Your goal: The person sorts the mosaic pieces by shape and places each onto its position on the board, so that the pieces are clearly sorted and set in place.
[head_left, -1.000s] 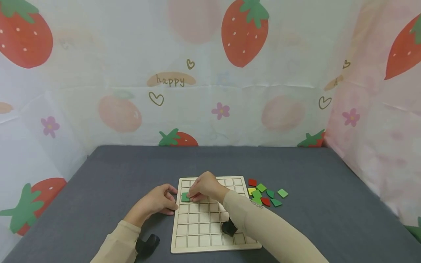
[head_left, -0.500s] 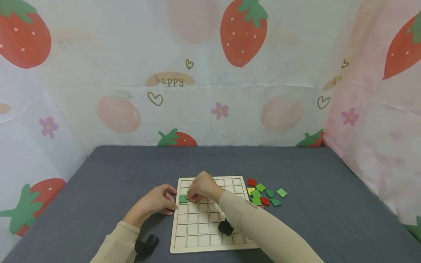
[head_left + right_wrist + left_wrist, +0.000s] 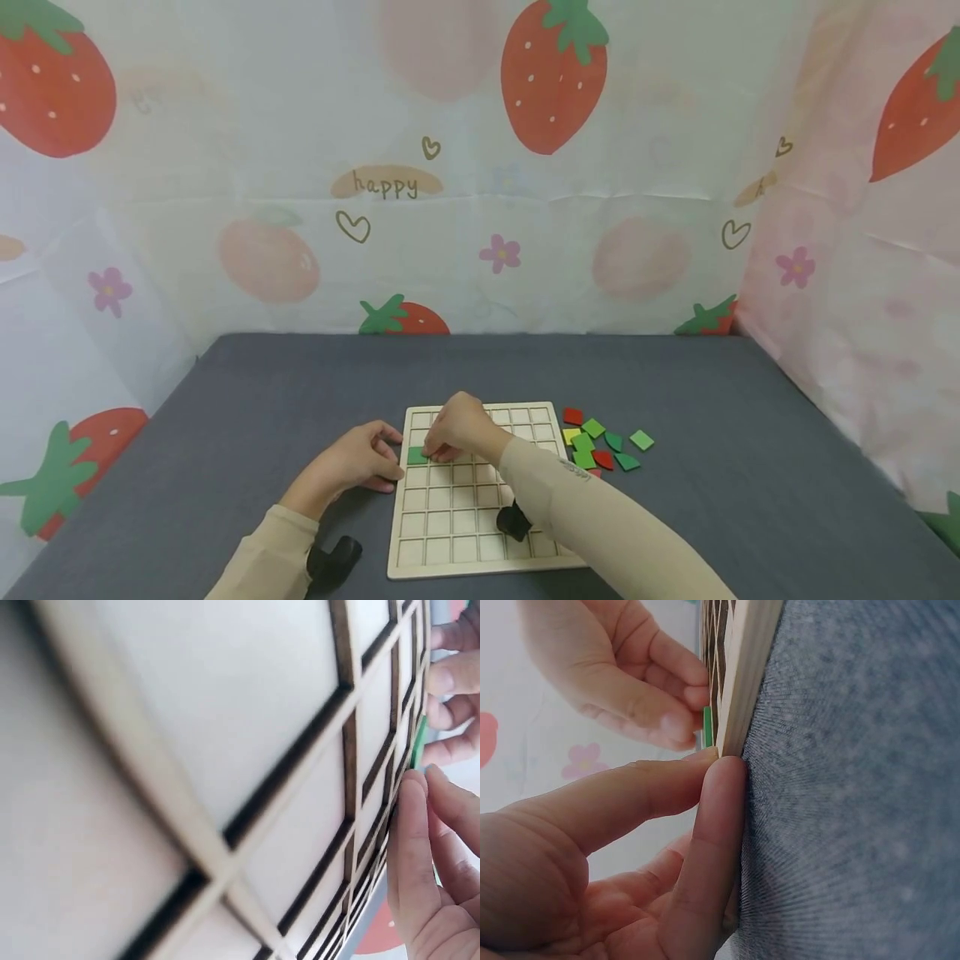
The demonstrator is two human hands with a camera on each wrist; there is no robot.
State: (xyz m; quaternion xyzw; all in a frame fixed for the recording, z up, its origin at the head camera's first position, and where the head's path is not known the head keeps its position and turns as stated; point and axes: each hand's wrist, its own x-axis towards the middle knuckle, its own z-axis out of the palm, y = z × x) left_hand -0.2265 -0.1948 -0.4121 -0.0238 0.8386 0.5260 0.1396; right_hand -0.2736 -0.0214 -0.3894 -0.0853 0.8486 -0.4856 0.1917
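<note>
A pale wooden grid board (image 3: 441, 525) lies flat on the table. A green square tile (image 3: 416, 456) sits in the board's left column, near the far end. My right hand (image 3: 461, 427) reaches across the board, its thumb and fingertips pinching the tile at its right side. In the left wrist view the tile (image 3: 708, 726) shows as a thin green strip just above the board's surface. My left hand (image 3: 354, 463) holds the board's left edge, thumb over the rim and a finger along its side. The right hand covers several far cells.
Right of the board lies a loose group of pieces: a red tile (image 3: 573, 416), a yellow tile (image 3: 571, 437), light green tiles (image 3: 593, 427) and dark green curved pieces (image 3: 627, 462). A dark grey cloth (image 3: 300, 392) covers the table. A strawberry-print curtain (image 3: 525, 208) stands behind.
The green tile and my right hand have shifted slightly left and toward me, and the tile lies more squarely in the grid. My left hand stays at the board's edge.
</note>
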